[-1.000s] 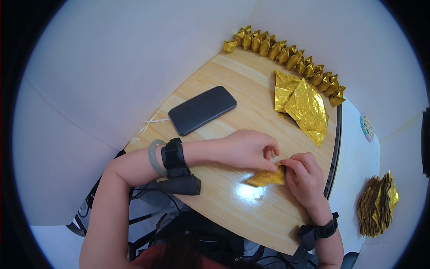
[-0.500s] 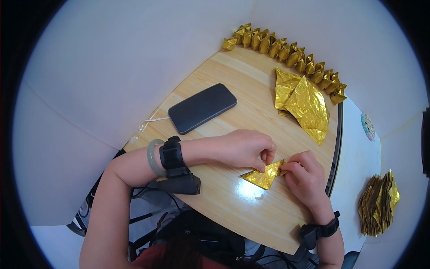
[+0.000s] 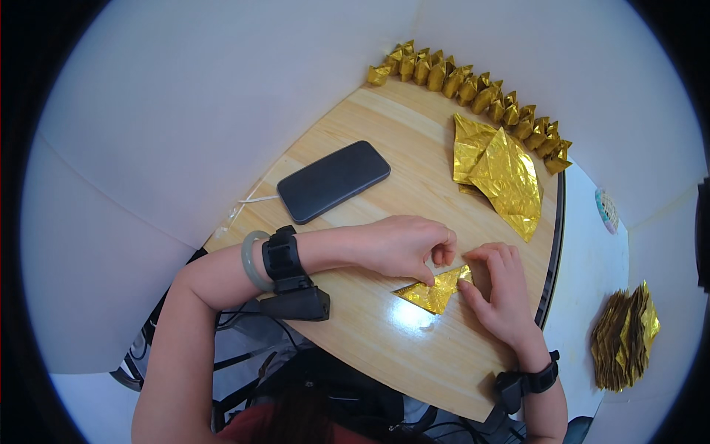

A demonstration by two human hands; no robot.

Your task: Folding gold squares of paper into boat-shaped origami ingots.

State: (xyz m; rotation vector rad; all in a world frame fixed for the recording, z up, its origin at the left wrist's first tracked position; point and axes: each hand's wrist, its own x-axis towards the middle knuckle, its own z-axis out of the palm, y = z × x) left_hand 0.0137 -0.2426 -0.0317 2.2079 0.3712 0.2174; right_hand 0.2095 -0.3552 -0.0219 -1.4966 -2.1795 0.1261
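A small folded piece of gold foil paper (image 3: pixel 433 294) lies on the wooden table, roughly triangular with a point to the left. My left hand (image 3: pixel 410 248) reaches over from the left with fingers curled, its thumb pressing on the paper's upper edge. From the right, my right hand (image 3: pixel 504 292) holds the folded right corner, thumb on the foil and forefinger at the upper side. That thumb and forefinger are spread apart around the corner. The underside of the fold cannot be seen.
A black phone (image 3: pixel 334 181) with a white cable lies at the upper left. Larger gold sheets (image 3: pixel 506 177) lie beyond my hands. A curved row of folded gold paper pieces (image 3: pixel 466 92) lines the far edge. On the white surface at right stands a gold stack (image 3: pixel 625 337).
My right thumb and forefinger have spread from a tight pinch at the paper's right corner, and the forefinger has moved up. My left hand has hardly moved.
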